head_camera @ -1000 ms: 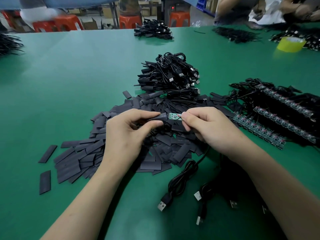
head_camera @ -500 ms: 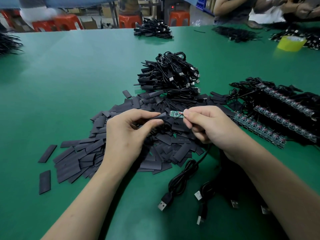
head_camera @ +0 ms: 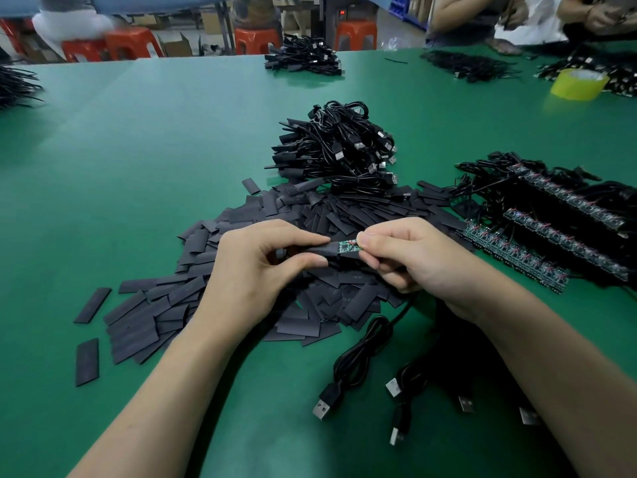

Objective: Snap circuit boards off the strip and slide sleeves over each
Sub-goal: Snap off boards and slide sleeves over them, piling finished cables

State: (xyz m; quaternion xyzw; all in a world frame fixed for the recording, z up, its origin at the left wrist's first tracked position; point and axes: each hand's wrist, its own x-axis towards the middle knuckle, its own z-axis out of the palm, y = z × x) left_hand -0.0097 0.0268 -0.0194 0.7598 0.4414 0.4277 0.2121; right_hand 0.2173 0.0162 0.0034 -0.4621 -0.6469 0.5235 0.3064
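My left hand (head_camera: 255,267) pinches the flat black tubular sleeve (head_camera: 324,250), my right hand (head_camera: 413,257) the small green circuit board (head_camera: 347,246); I see the sleeve barely advanced over the last second, so sleeving remains unfinished.

Three board strips (head_camera: 510,258), one yellow tape roll (head_camera: 577,83), at least four red stools (head_camera: 355,32), five loose USB plugs (head_camera: 320,408); sleeves (head_camera: 138,326) heaped beyond counting.

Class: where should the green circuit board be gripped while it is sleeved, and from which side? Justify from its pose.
Pinch the circuit board by its bare right end, from the right. It lies roughly level, its left end inside the black sleeve that the left hand holds, so only that end is free.
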